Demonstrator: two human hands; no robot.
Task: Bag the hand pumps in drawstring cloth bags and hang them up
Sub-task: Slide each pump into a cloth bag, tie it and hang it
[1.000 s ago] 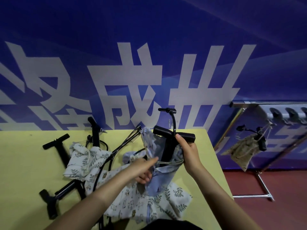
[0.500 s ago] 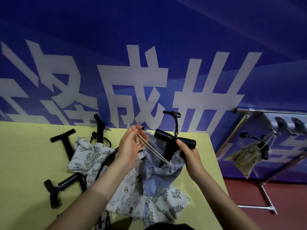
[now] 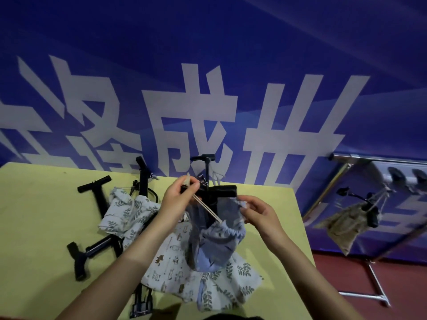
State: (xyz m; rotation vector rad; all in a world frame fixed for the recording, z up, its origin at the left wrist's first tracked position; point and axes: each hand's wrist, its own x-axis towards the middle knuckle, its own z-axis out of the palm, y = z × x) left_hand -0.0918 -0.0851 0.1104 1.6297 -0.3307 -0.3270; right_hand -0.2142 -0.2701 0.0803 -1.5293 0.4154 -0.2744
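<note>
A black hand pump (image 3: 222, 191) stands upright inside a blue drawstring cloth bag (image 3: 216, 239) over the yellow table (image 3: 34, 227). My left hand (image 3: 179, 199) pinches the beige drawstring (image 3: 206, 209) and holds it taut up and to the left. At the bag's gathered rim on the right side, my right hand (image 3: 260, 214) pinches the cloth. Only the pump's handle and hose show above the bag. More black pumps (image 3: 97, 192) and leaf-print cloth bags (image 3: 129, 213) lie on the table to the left.
A metal rack (image 3: 360, 172) stands at the right on the red floor, with one bagged pump (image 3: 346, 220) hanging from its hooks. A blue banner wall with large white characters runs behind the table. The table's right edge is close to the rack.
My right hand left the pump's handle and now pinches the bag's rim. The left hand has drawn the string tighter, and the bag's mouth has gathered round the pump.
</note>
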